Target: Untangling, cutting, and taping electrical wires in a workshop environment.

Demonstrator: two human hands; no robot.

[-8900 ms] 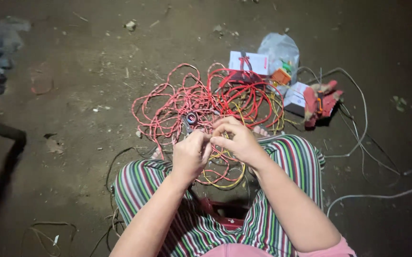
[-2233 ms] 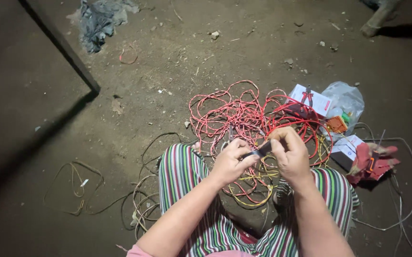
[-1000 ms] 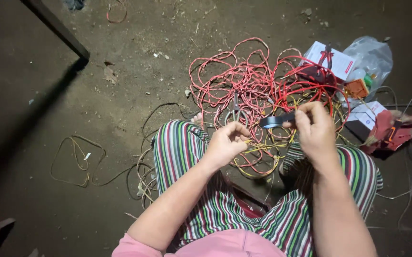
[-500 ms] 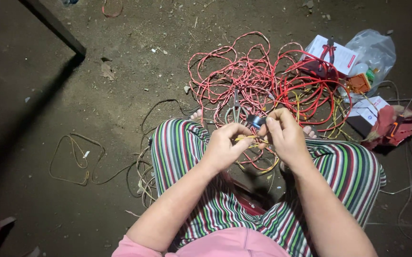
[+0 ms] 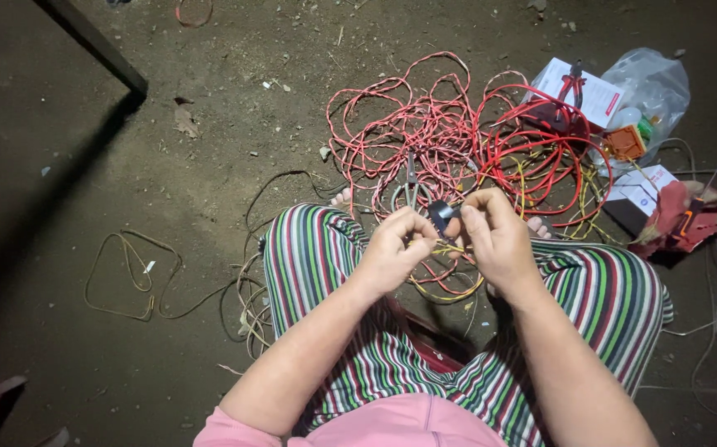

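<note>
Pinching a small dark connector [image 5: 439,217] btwn both hands, I see left hand [image 5: 393,250] and right hand [image 5: 495,236] closed on it. Long axis runs left-right; right fingers [image 5: 468,222] nearer, red wire pile [image 5: 458,136] just beyond on floor.

Single view, camera worn on my head, pointing steeply down over my lap toward the dirt floor [image 5: 209,108] in front of me. My forearms enter from the bottom edge; my left hand [image 5: 393,248] and right hand [image 5: 498,240] sit near frame centre, close to the lens. My striped trousers [image 5: 599,306] fill the lower middle. The upper half takes in the floor just ahead, with the tangle of red wire [image 5: 441,132] beyond my knees. No second view to compare.
</note>
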